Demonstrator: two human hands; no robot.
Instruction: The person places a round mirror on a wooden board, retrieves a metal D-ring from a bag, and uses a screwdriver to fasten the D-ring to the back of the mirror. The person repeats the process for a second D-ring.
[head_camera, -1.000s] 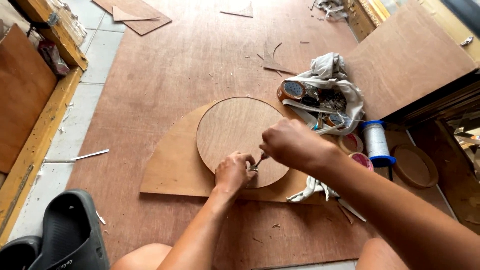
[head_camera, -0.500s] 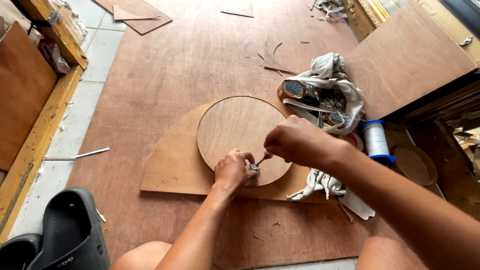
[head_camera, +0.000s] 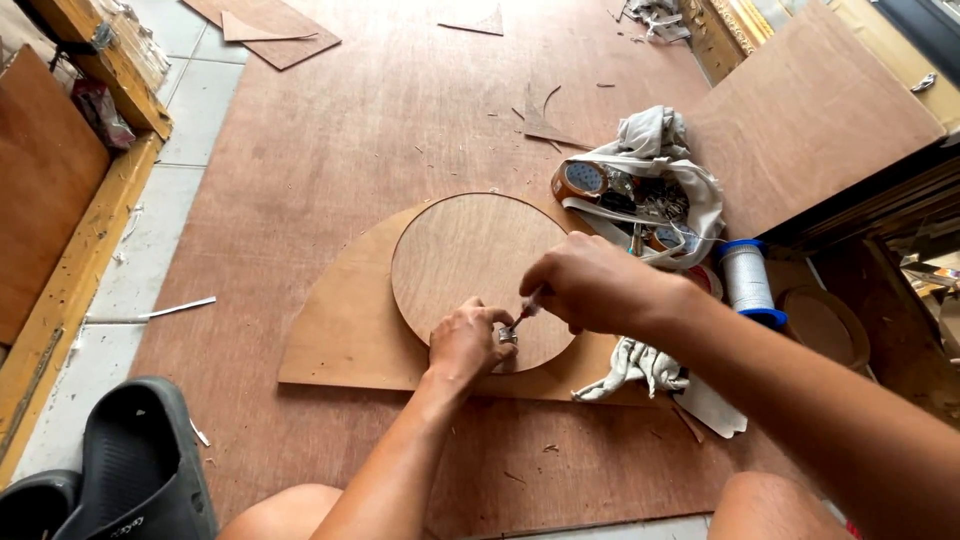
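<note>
Head view, the only one supplied. Two hands are at work over one round plywood disc (head_camera: 470, 265), which lies flat on top of one larger half-round plywood panel (head_camera: 345, 325); both rest on a big plywood sheet (head_camera: 380, 120) spread over the floor. The left hand (head_camera: 468, 342) sits at the disc's near edge, fingers curled tight around one small metal fitting (head_camera: 508, 336) pressed against the wood. The right hand (head_camera: 590, 285) is closed around one thin tool (head_camera: 528, 305), whose tip slants down to meet the fitting; the tool's kind cannot be told. To the right of the disc lies one white cloth bag (head_camera: 665, 165), open, with at least two rolls of tape (head_camera: 582, 180) showing inside, other contents unclear. Just beside it stands one spool of white thread (head_camera: 745, 280) with blue ends, upright. One further white rag (head_camera: 635, 365) lies crumpled below the right wrist. One black sandal (head_camera: 145, 465) sits at the lower left, the edge of a second beside it. Two plywood offcuts (head_camera: 275, 30) lie at the far left of the sheet.
</note>
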